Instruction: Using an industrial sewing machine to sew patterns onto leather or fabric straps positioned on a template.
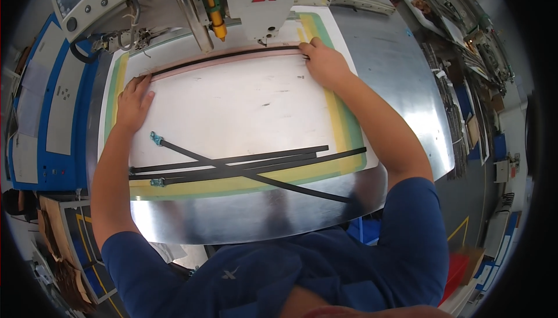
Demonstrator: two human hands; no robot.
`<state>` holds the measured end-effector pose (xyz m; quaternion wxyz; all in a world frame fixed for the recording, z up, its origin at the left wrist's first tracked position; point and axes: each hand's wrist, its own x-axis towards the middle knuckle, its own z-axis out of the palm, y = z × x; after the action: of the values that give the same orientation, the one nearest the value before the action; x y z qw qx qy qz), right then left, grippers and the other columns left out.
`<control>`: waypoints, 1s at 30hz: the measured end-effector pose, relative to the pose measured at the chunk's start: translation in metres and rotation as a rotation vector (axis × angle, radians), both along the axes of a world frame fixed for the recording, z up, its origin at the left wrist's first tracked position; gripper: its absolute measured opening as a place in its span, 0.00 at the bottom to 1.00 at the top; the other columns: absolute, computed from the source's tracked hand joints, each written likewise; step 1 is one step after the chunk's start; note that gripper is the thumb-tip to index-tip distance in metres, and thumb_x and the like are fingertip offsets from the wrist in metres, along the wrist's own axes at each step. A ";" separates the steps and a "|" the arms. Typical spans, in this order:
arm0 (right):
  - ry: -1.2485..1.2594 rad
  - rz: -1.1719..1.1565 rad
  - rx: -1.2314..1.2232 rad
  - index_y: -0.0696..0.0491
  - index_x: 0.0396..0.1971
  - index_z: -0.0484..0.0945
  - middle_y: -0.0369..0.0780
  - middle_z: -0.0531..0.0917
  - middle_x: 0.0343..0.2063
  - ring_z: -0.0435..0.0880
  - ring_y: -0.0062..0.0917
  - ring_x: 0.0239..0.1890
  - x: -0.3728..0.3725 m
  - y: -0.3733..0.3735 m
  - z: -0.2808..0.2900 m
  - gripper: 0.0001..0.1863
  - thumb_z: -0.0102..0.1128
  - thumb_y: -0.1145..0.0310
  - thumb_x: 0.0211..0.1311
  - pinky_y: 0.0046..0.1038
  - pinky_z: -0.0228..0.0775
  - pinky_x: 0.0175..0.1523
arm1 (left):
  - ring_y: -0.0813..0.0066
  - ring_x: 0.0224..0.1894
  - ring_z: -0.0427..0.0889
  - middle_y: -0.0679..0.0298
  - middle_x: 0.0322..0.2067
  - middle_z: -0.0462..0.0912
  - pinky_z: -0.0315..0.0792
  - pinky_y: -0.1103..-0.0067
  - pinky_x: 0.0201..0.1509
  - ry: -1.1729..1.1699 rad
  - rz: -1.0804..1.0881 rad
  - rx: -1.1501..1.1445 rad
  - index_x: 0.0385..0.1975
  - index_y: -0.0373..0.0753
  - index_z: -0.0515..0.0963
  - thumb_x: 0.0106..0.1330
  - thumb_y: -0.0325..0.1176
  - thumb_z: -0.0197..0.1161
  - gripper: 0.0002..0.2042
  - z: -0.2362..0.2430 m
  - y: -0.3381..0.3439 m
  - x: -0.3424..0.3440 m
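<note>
A black strip (pixel 224 57) lies along a pinkish band (pixel 174 72) on the far part of the white board (pixel 226 111), running from hand to hand and bowing gently in this wide view. The left hand (pixel 135 106) has its fingers reaching forward and close together, their tips at the strip's left end, while the thumb stands apart, so it looks more like pressing than pinching. The right hand (pixel 325 65) is at the other end with fingers bent and tips down on the band; whether it pinches the strip or only presses it, I cannot tell. The step in hand seems to be seating and straightening the strip along the band. In my judgement, the next move calls for both ends held level and flat, with light tension between them, and for fingers kept clear of the white machine head (pixel 260 1) and the gold-coloured nozzle (pixel 219 30) just beyond. Nearer the person, more black straps (pixel 279 158) lie loose across the board, one crossing the others at a slant, with a teal clip (pixel 156 138) at its upper left end. The board rests on a shiny metal surface (pixel 261 225).
</note>
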<state>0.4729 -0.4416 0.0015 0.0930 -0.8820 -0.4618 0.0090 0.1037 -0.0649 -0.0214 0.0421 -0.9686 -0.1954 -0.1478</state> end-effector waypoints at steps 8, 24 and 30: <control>0.261 -0.052 0.220 0.57 0.57 0.78 0.52 0.80 0.53 0.80 0.50 0.57 0.017 0.001 -0.006 0.20 0.58 0.76 0.64 0.43 0.73 0.63 | 0.56 0.69 0.71 0.59 0.66 0.76 0.64 0.60 0.69 -0.016 0.075 -0.024 0.69 0.48 0.74 0.73 0.45 0.59 0.25 -0.005 -0.005 0.006; 0.108 -0.040 0.184 0.62 0.51 0.80 0.54 0.80 0.51 0.82 0.51 0.53 0.001 0.026 -0.010 0.14 0.56 0.79 0.67 0.44 0.75 0.60 | 0.56 0.70 0.71 0.60 0.67 0.76 0.63 0.61 0.71 -0.024 0.092 -0.060 0.69 0.48 0.75 0.73 0.46 0.58 0.25 -0.002 -0.009 0.007; 0.027 -0.112 0.514 0.58 0.52 0.82 0.51 0.80 0.51 0.81 0.50 0.55 0.013 0.018 -0.023 0.15 0.59 0.77 0.66 0.43 0.75 0.61 | 0.55 0.70 0.71 0.57 0.67 0.76 0.63 0.61 0.72 -0.044 0.103 -0.062 0.68 0.45 0.75 0.73 0.46 0.60 0.25 -0.003 -0.007 0.006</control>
<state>0.4858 -0.4233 -0.0210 0.3204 -0.8536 -0.3980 -0.1020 0.1095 -0.0715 -0.0241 0.0151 -0.9546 -0.2502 -0.1606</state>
